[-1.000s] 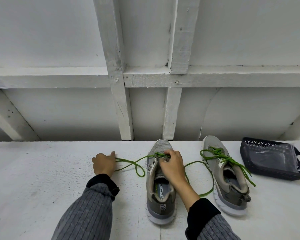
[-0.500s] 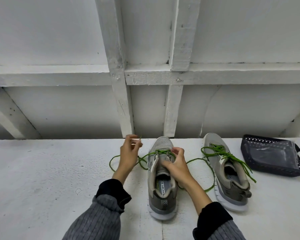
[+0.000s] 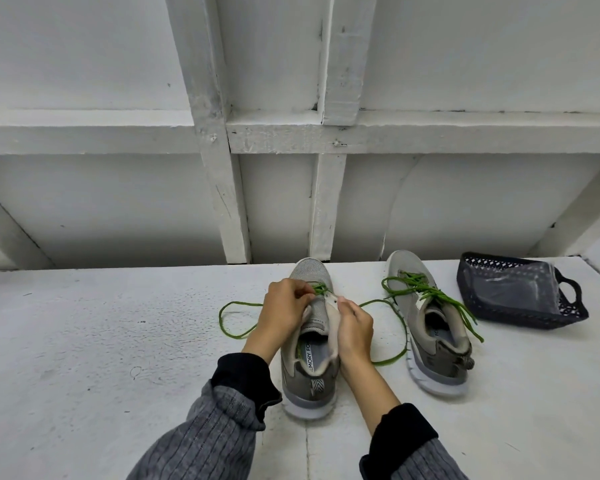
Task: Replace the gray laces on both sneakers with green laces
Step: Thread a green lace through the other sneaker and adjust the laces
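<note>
Left hand: the left hand (image 3: 284, 311) comes in from the lower left, fingers curled at the front of the near sneaker (image 3: 309, 344) — it pinches the green lace (image 3: 236, 327) by the top holes.
Right hand: the right hand (image 3: 355, 329) is bent over the sneaker's right side, thumb and fingers gripping the pale flap with the lace holes.
Near sneaker: gray, toe pointing away, standing on the white table (image 3: 84, 341) between both wrists. Only a bit of lace is threaded near the toe.
Green lace: one loop lies on the table to the left, another long loop trails out to the right.
Second sneaker: the second sneaker (image 3: 430, 341) sits just to the right — its own green lace (image 3: 430, 296) is already threaded, ends hanging loose.
Basket: a dark basket (image 3: 520, 315) rests at the far right, with clear plastic inside.
Sleeves: gray ribbed, with black cuffs.
</note>
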Action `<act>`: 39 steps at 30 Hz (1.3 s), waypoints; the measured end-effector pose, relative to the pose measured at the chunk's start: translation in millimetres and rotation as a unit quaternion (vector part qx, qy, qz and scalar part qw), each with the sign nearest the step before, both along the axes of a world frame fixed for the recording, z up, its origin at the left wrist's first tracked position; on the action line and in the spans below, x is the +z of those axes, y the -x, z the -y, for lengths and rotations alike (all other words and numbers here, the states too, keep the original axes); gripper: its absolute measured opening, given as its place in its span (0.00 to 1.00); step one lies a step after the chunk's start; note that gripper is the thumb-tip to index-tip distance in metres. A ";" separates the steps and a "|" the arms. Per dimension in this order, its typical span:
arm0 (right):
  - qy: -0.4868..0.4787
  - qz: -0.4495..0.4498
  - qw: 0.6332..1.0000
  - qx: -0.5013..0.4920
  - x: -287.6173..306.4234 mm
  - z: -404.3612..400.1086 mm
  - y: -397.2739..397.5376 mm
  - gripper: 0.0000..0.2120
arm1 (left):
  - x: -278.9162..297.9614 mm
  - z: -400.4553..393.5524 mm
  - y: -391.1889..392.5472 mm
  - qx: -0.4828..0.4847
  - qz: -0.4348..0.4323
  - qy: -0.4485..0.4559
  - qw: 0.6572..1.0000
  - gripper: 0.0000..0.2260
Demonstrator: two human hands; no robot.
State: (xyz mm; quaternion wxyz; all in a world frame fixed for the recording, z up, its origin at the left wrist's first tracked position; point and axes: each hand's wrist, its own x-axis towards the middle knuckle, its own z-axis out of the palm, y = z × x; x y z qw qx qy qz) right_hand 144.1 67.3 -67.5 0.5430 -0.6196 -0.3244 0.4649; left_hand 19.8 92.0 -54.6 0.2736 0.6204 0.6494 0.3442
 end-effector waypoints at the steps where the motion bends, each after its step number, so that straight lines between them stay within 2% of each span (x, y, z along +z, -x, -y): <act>1: 0.006 -0.016 1.000 -0.005 -2.1 -0.9 -0.3 0.10 | -0.5 -0.3 -1.8 -0.011 -0.010 0.000 1.000 0.05; 5: 0.013 -0.045 0.999 -0.009 -8.6 -3.6 -1.7 0.09 | -4.4 -1.3 -6.2 -0.029 -0.045 0.005 0.999 0.09; 11: 0.006 -0.048 0.999 0.002 -16.7 -6.2 0.2 0.09 | -3.6 4.9 -9.2 -0.010 -0.072 -0.011 0.997 0.05; 16: 0.003 -0.041 0.999 0.009 -17.4 -6.4 1.4 0.09 | -5.3 10.0 -8.2 0.011 -0.092 -0.032 0.995 0.06; 26: -0.008 -0.045 0.999 0.027 -16.4 -5.1 -2.3 0.08 | 5.2 7.7 -15.6 -0.044 -0.207 -0.038 0.977 0.10; 29: -0.015 -0.049 0.998 0.048 -12.4 -1.8 -4.7 0.10 | 5.0 5.9 -15.9 -0.034 -0.154 -0.034 0.987 0.07; 33: 0.018 -0.155 0.985 0.072 -5.5 -9.8 -11.9 0.17 | -1.9 3.7 -12.0 0.005 -0.070 -0.007 0.998 0.06; 36: 0.022 -0.136 0.986 0.089 -3.8 -22.7 -12.3 0.13 | -4.9 4.8 -7.0 0.012 0.021 -0.001 1.000 0.03; 39: 0.028 -0.119 0.987 0.109 1.4 -29.8 -10.6 0.07 | -5.3 8.2 -6.8 0.008 0.060 -0.013 0.998 0.01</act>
